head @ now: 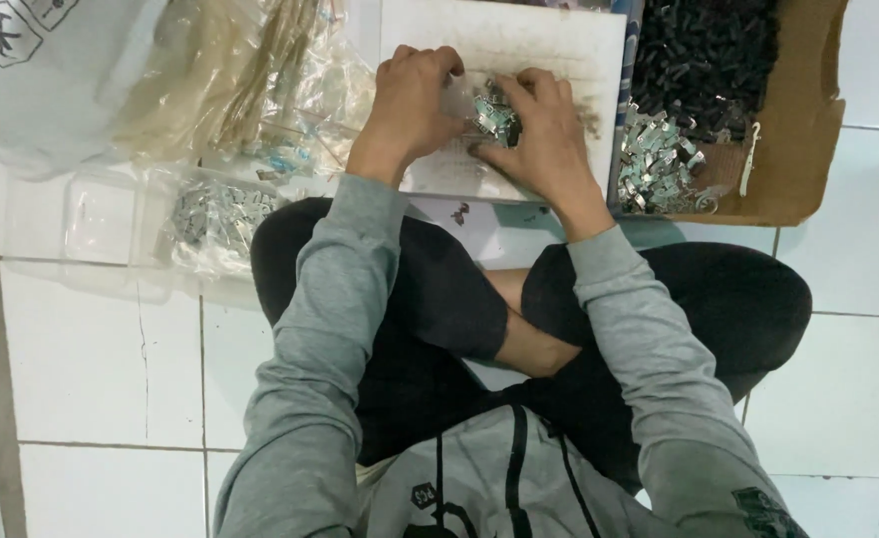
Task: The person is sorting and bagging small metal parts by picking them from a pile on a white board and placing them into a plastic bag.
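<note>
Both hands, left [410, 105] and right [544, 130], pinched small metal clips [494, 115] over a white board [539, 45]; light, stiff, likely sharp-edged, best gripped by the flat sides.

brown carton [798, 149] right; clear bags [260, 90] left

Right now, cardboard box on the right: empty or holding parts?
Holding parts. The cardboard box is open on top, with dark pieces at the far end and shiny metal clips heaped nearer the person.
</note>
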